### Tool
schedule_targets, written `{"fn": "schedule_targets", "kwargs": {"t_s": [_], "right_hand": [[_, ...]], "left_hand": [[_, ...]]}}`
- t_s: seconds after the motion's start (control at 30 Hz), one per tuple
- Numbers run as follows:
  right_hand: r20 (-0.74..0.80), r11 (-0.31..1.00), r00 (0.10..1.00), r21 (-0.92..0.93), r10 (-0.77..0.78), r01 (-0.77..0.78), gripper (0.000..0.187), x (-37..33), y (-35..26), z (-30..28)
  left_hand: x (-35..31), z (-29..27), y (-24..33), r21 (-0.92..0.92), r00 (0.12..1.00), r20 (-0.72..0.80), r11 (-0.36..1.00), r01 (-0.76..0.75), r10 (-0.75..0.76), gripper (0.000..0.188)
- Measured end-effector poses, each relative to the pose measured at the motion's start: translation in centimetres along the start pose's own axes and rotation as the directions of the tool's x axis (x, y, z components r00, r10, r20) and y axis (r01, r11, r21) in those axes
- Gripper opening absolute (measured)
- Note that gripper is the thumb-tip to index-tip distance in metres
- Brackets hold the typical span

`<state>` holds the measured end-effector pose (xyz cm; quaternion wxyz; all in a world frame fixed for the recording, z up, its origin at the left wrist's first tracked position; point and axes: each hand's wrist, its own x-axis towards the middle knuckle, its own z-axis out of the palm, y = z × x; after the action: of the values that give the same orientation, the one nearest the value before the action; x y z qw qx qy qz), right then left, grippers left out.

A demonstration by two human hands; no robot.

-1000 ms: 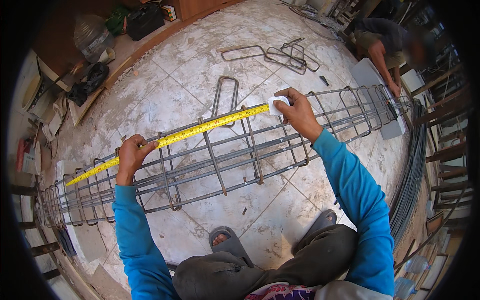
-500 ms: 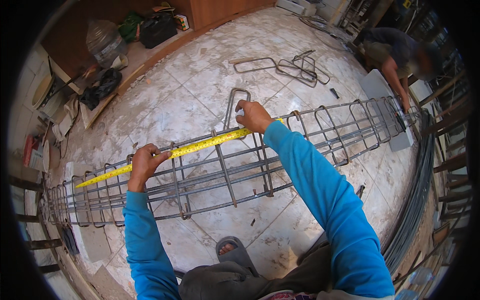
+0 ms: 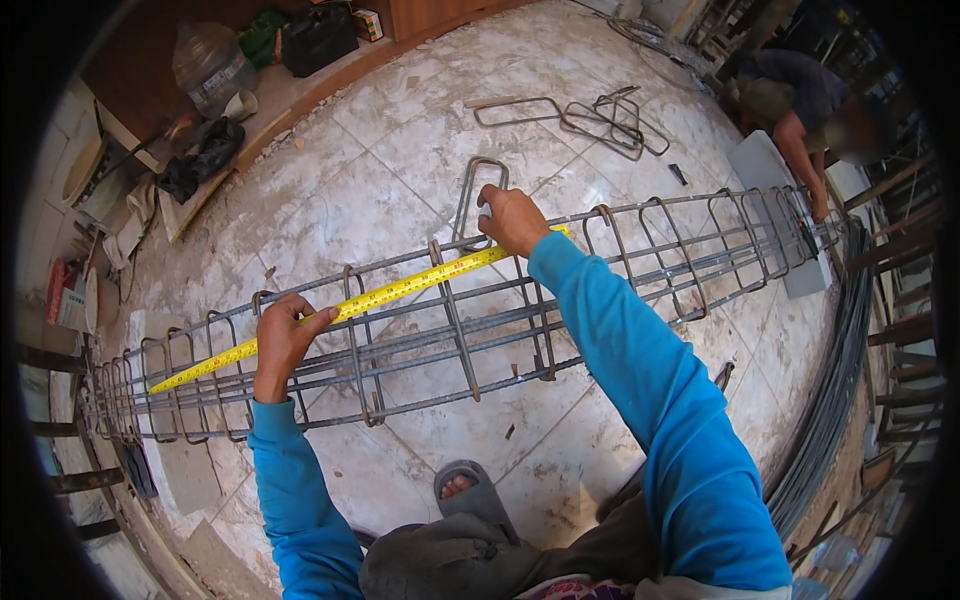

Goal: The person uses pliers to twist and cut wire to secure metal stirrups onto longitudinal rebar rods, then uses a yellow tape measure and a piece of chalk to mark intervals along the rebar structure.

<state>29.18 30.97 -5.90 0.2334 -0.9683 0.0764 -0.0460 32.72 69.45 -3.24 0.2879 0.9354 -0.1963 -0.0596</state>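
Note:
A long rebar cage (image 3: pixel 460 355), steel bars with square stirrups, lies across the floor in front of me. A yellow tape measure blade (image 3: pixel 400 288) runs slantwise along its far top bar. My left hand (image 3: pixel 286 345) pinches the blade between thumb and fingers. Farther right, my right hand (image 3: pixel 513 220) is closed at the top bar, over the blade's right part. A small whitish piece (image 3: pixel 485 210) shows at its fingertips; its kind is unclear. A loose bent stirrup (image 3: pixel 482 185) stands or leans just beyond that hand.
Several loose stirrups (image 3: pixel 610 125) lie on the tiled floor beyond. A person (image 3: pixel 800 110) bends over the cage's right end, beside a grey board (image 3: pixel 770 190). Long rods (image 3: pixel 825 390) lie at the right. A plastic bottle (image 3: pixel 212 75) and black bags (image 3: pixel 205 160) sit far left.
My left hand and the tape's left part have shifted slightly nearer to me. My right hand stays at the same spot on the bar, and the view has tilted a little.

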Motion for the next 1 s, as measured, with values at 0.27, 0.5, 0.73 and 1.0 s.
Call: {"fn": "schedule_targets", "kwargs": {"t_s": [0.27, 0.5, 0.73, 1.0], "right_hand": [[-0.071, 0.998, 0.997, 0.043, -0.037, 0.04, 0.024, -0.8, 0.2, 1.2], [-0.008, 1.0, 1.0, -0.006, -0.02, 0.02, 0.027, -3.0, -1.6, 0.3], [0.029, 0.999, 1.0, 0.033, -0.009, 0.008, 0.026, -6.5, -1.2, 1.2], [-0.06, 0.997, 0.997, 0.06, -0.045, 0.049, 0.018, -10.2, -2.8, 1.4]], "left_hand": [[-8.8, -5.2, -1.8, -0.09, 0.993, 0.084, 0.991, 0.095, -0.088, 0.033], [-14.7, -8.3, -7.3, -0.385, 0.97, -0.027, 0.898, 0.213, -0.241, 0.03], [-14.3, -4.9, -8.8, -0.561, 0.901, -0.23, 0.806, 0.186, -0.368, 0.031], [-13.8, -1.2, -5.8, -0.657, 0.928, -0.124, 0.73, 0.189, -0.352, 0.028]]}}
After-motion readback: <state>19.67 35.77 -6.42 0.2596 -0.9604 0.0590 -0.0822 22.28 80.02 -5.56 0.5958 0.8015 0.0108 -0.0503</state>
